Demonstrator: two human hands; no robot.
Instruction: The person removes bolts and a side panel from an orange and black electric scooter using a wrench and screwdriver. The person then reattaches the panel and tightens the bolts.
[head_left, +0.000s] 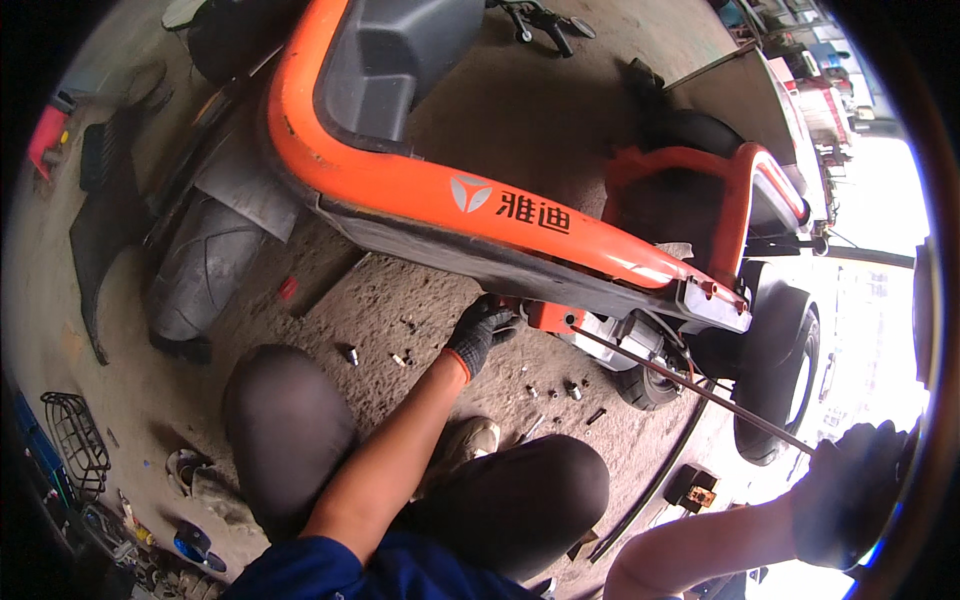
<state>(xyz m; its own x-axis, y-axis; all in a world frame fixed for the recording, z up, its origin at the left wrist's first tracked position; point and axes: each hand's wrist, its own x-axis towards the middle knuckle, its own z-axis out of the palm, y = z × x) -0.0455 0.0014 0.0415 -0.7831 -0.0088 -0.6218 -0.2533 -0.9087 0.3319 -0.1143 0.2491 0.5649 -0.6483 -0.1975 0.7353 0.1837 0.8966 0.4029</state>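
My left hand (480, 328), in a dark knit glove with an orange cuff, reaches under the orange frame (420, 180) of an electric three-wheeler. Its fingers are at the left end of an orange-red metal part (551, 316) with a round hole; the underside hides whether they grip it. Far to the right, my gloved right hand (851, 487) is closed around the end of a long thin metal rod (697, 390). The rod slants up to the left, its far tip at the orange-red part, close to the hole. Whether the tip is inserted, I cannot tell.
Several sockets and small fasteners (574, 390) lie on the rough concrete floor by my knees. A grey motor housing (611, 341) and a rear wheel (806, 367) are right of the part. Black tubing (652, 480) runs along the floor. At lower left sits a wire basket (75, 442).
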